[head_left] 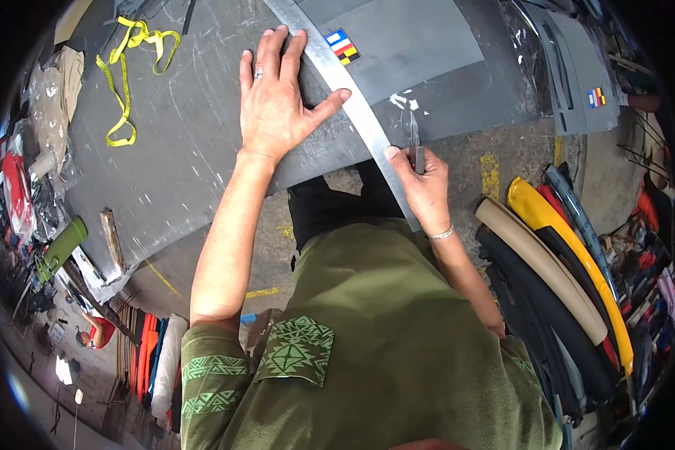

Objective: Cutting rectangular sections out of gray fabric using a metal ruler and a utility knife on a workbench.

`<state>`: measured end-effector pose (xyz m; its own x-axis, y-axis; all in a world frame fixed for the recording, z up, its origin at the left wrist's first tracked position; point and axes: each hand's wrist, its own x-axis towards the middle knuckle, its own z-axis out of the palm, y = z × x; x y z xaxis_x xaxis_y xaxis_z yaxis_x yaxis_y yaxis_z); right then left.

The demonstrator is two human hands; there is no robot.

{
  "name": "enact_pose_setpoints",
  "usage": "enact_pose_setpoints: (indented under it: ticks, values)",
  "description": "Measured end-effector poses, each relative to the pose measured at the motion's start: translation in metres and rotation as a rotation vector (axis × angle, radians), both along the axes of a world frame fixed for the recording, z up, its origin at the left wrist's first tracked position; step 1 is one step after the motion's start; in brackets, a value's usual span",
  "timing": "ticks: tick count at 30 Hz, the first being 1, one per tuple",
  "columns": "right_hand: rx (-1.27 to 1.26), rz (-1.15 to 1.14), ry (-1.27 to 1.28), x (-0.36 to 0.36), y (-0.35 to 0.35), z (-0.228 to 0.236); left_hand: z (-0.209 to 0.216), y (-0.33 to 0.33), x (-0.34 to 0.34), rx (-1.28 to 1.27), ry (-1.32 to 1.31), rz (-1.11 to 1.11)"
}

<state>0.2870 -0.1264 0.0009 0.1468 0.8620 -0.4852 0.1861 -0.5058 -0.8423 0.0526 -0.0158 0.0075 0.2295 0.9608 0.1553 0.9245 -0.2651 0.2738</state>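
Observation:
A long metal straightedge (pixel 352 97) lies slantwise over the table edge, its near end reaching toward my shirt. My left hand (pixel 274 112) rests flat beside it, fingers spread, with the thumb and some fingertips touching its left side. On the other side, my right hand (pixel 425 184) grips a utility knife (pixel 419 160), blade pointing away from me; the right thumb touches the straightedge. A grey sheet (pixel 420 37) lies to the right of the straightedge, partly hidden under it. A small coloured patch (pixel 343 46) sits on that sheet. White scraps (pixel 405 100) lie near the blade.
A yellow measuring tape (pixel 126 82) lies loosely looped on the dark table (pixel 180 157). Further right is a grey cut piece (pixel 577 67) with slots. Rolls of material, one beige (pixel 544 270) and one yellow (pixel 570 255), lean at my right. Behind at left, a person (pixel 97 331) is visible.

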Motion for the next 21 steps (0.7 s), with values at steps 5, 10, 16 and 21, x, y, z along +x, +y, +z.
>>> enact_pose_setpoints:
  ticks: [5,10,16,21]
  values:
    - [-0.015,0.011,-0.02,0.0,0.001,0.002,0.002,0.0,-0.002,-0.004,-0.008,-0.003]
    - [0.038,-0.012,-0.036,-0.002,0.0,-0.002,0.013,0.0,0.004,-0.089,-0.036,0.009]
    - [-0.015,0.023,-0.079,-0.002,0.002,0.002,0.015,0.005,0.007,-0.104,-0.086,-0.029]
    - [-0.02,0.025,-0.076,-0.002,0.002,0.002,0.02,0.009,0.008,0.0,-0.83,-0.402]
